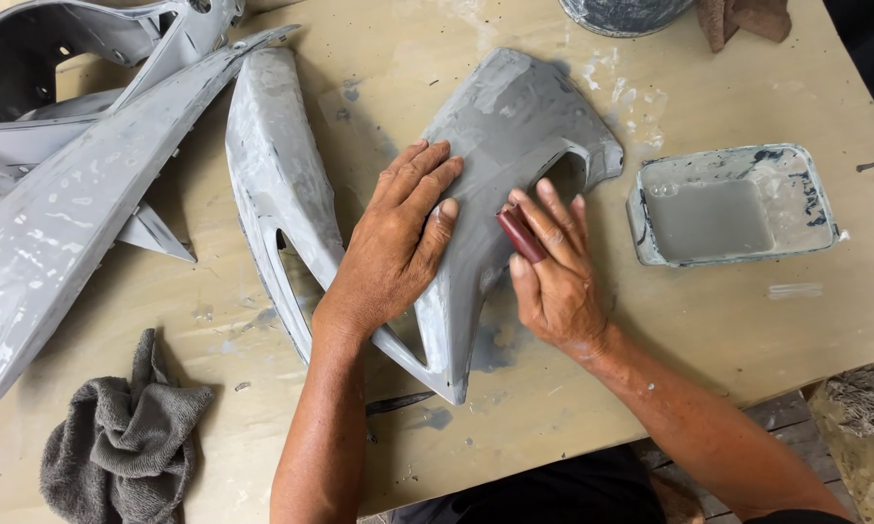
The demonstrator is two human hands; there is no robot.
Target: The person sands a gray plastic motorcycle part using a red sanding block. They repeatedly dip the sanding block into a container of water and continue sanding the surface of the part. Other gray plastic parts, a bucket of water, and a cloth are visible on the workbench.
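A grey primed plastic fairing panel (515,116) lies in the middle of the wooden table (650,320), its pointed tip toward me. My left hand (393,247) rests flat on the panel's middle, fingers spread and pressing down. My right hand (553,272) presses a small folded dark red piece of sandpaper (520,235) against the panel's right side, near a cut-out opening.
More grey fairing panels (78,194) lie at the left and upper left. A shallow rectangular tray of grey water (728,204) stands at the right. A grey rag (122,442) lies at lower left, a bucket (621,15) and a brown cloth (743,17) at the top edge.
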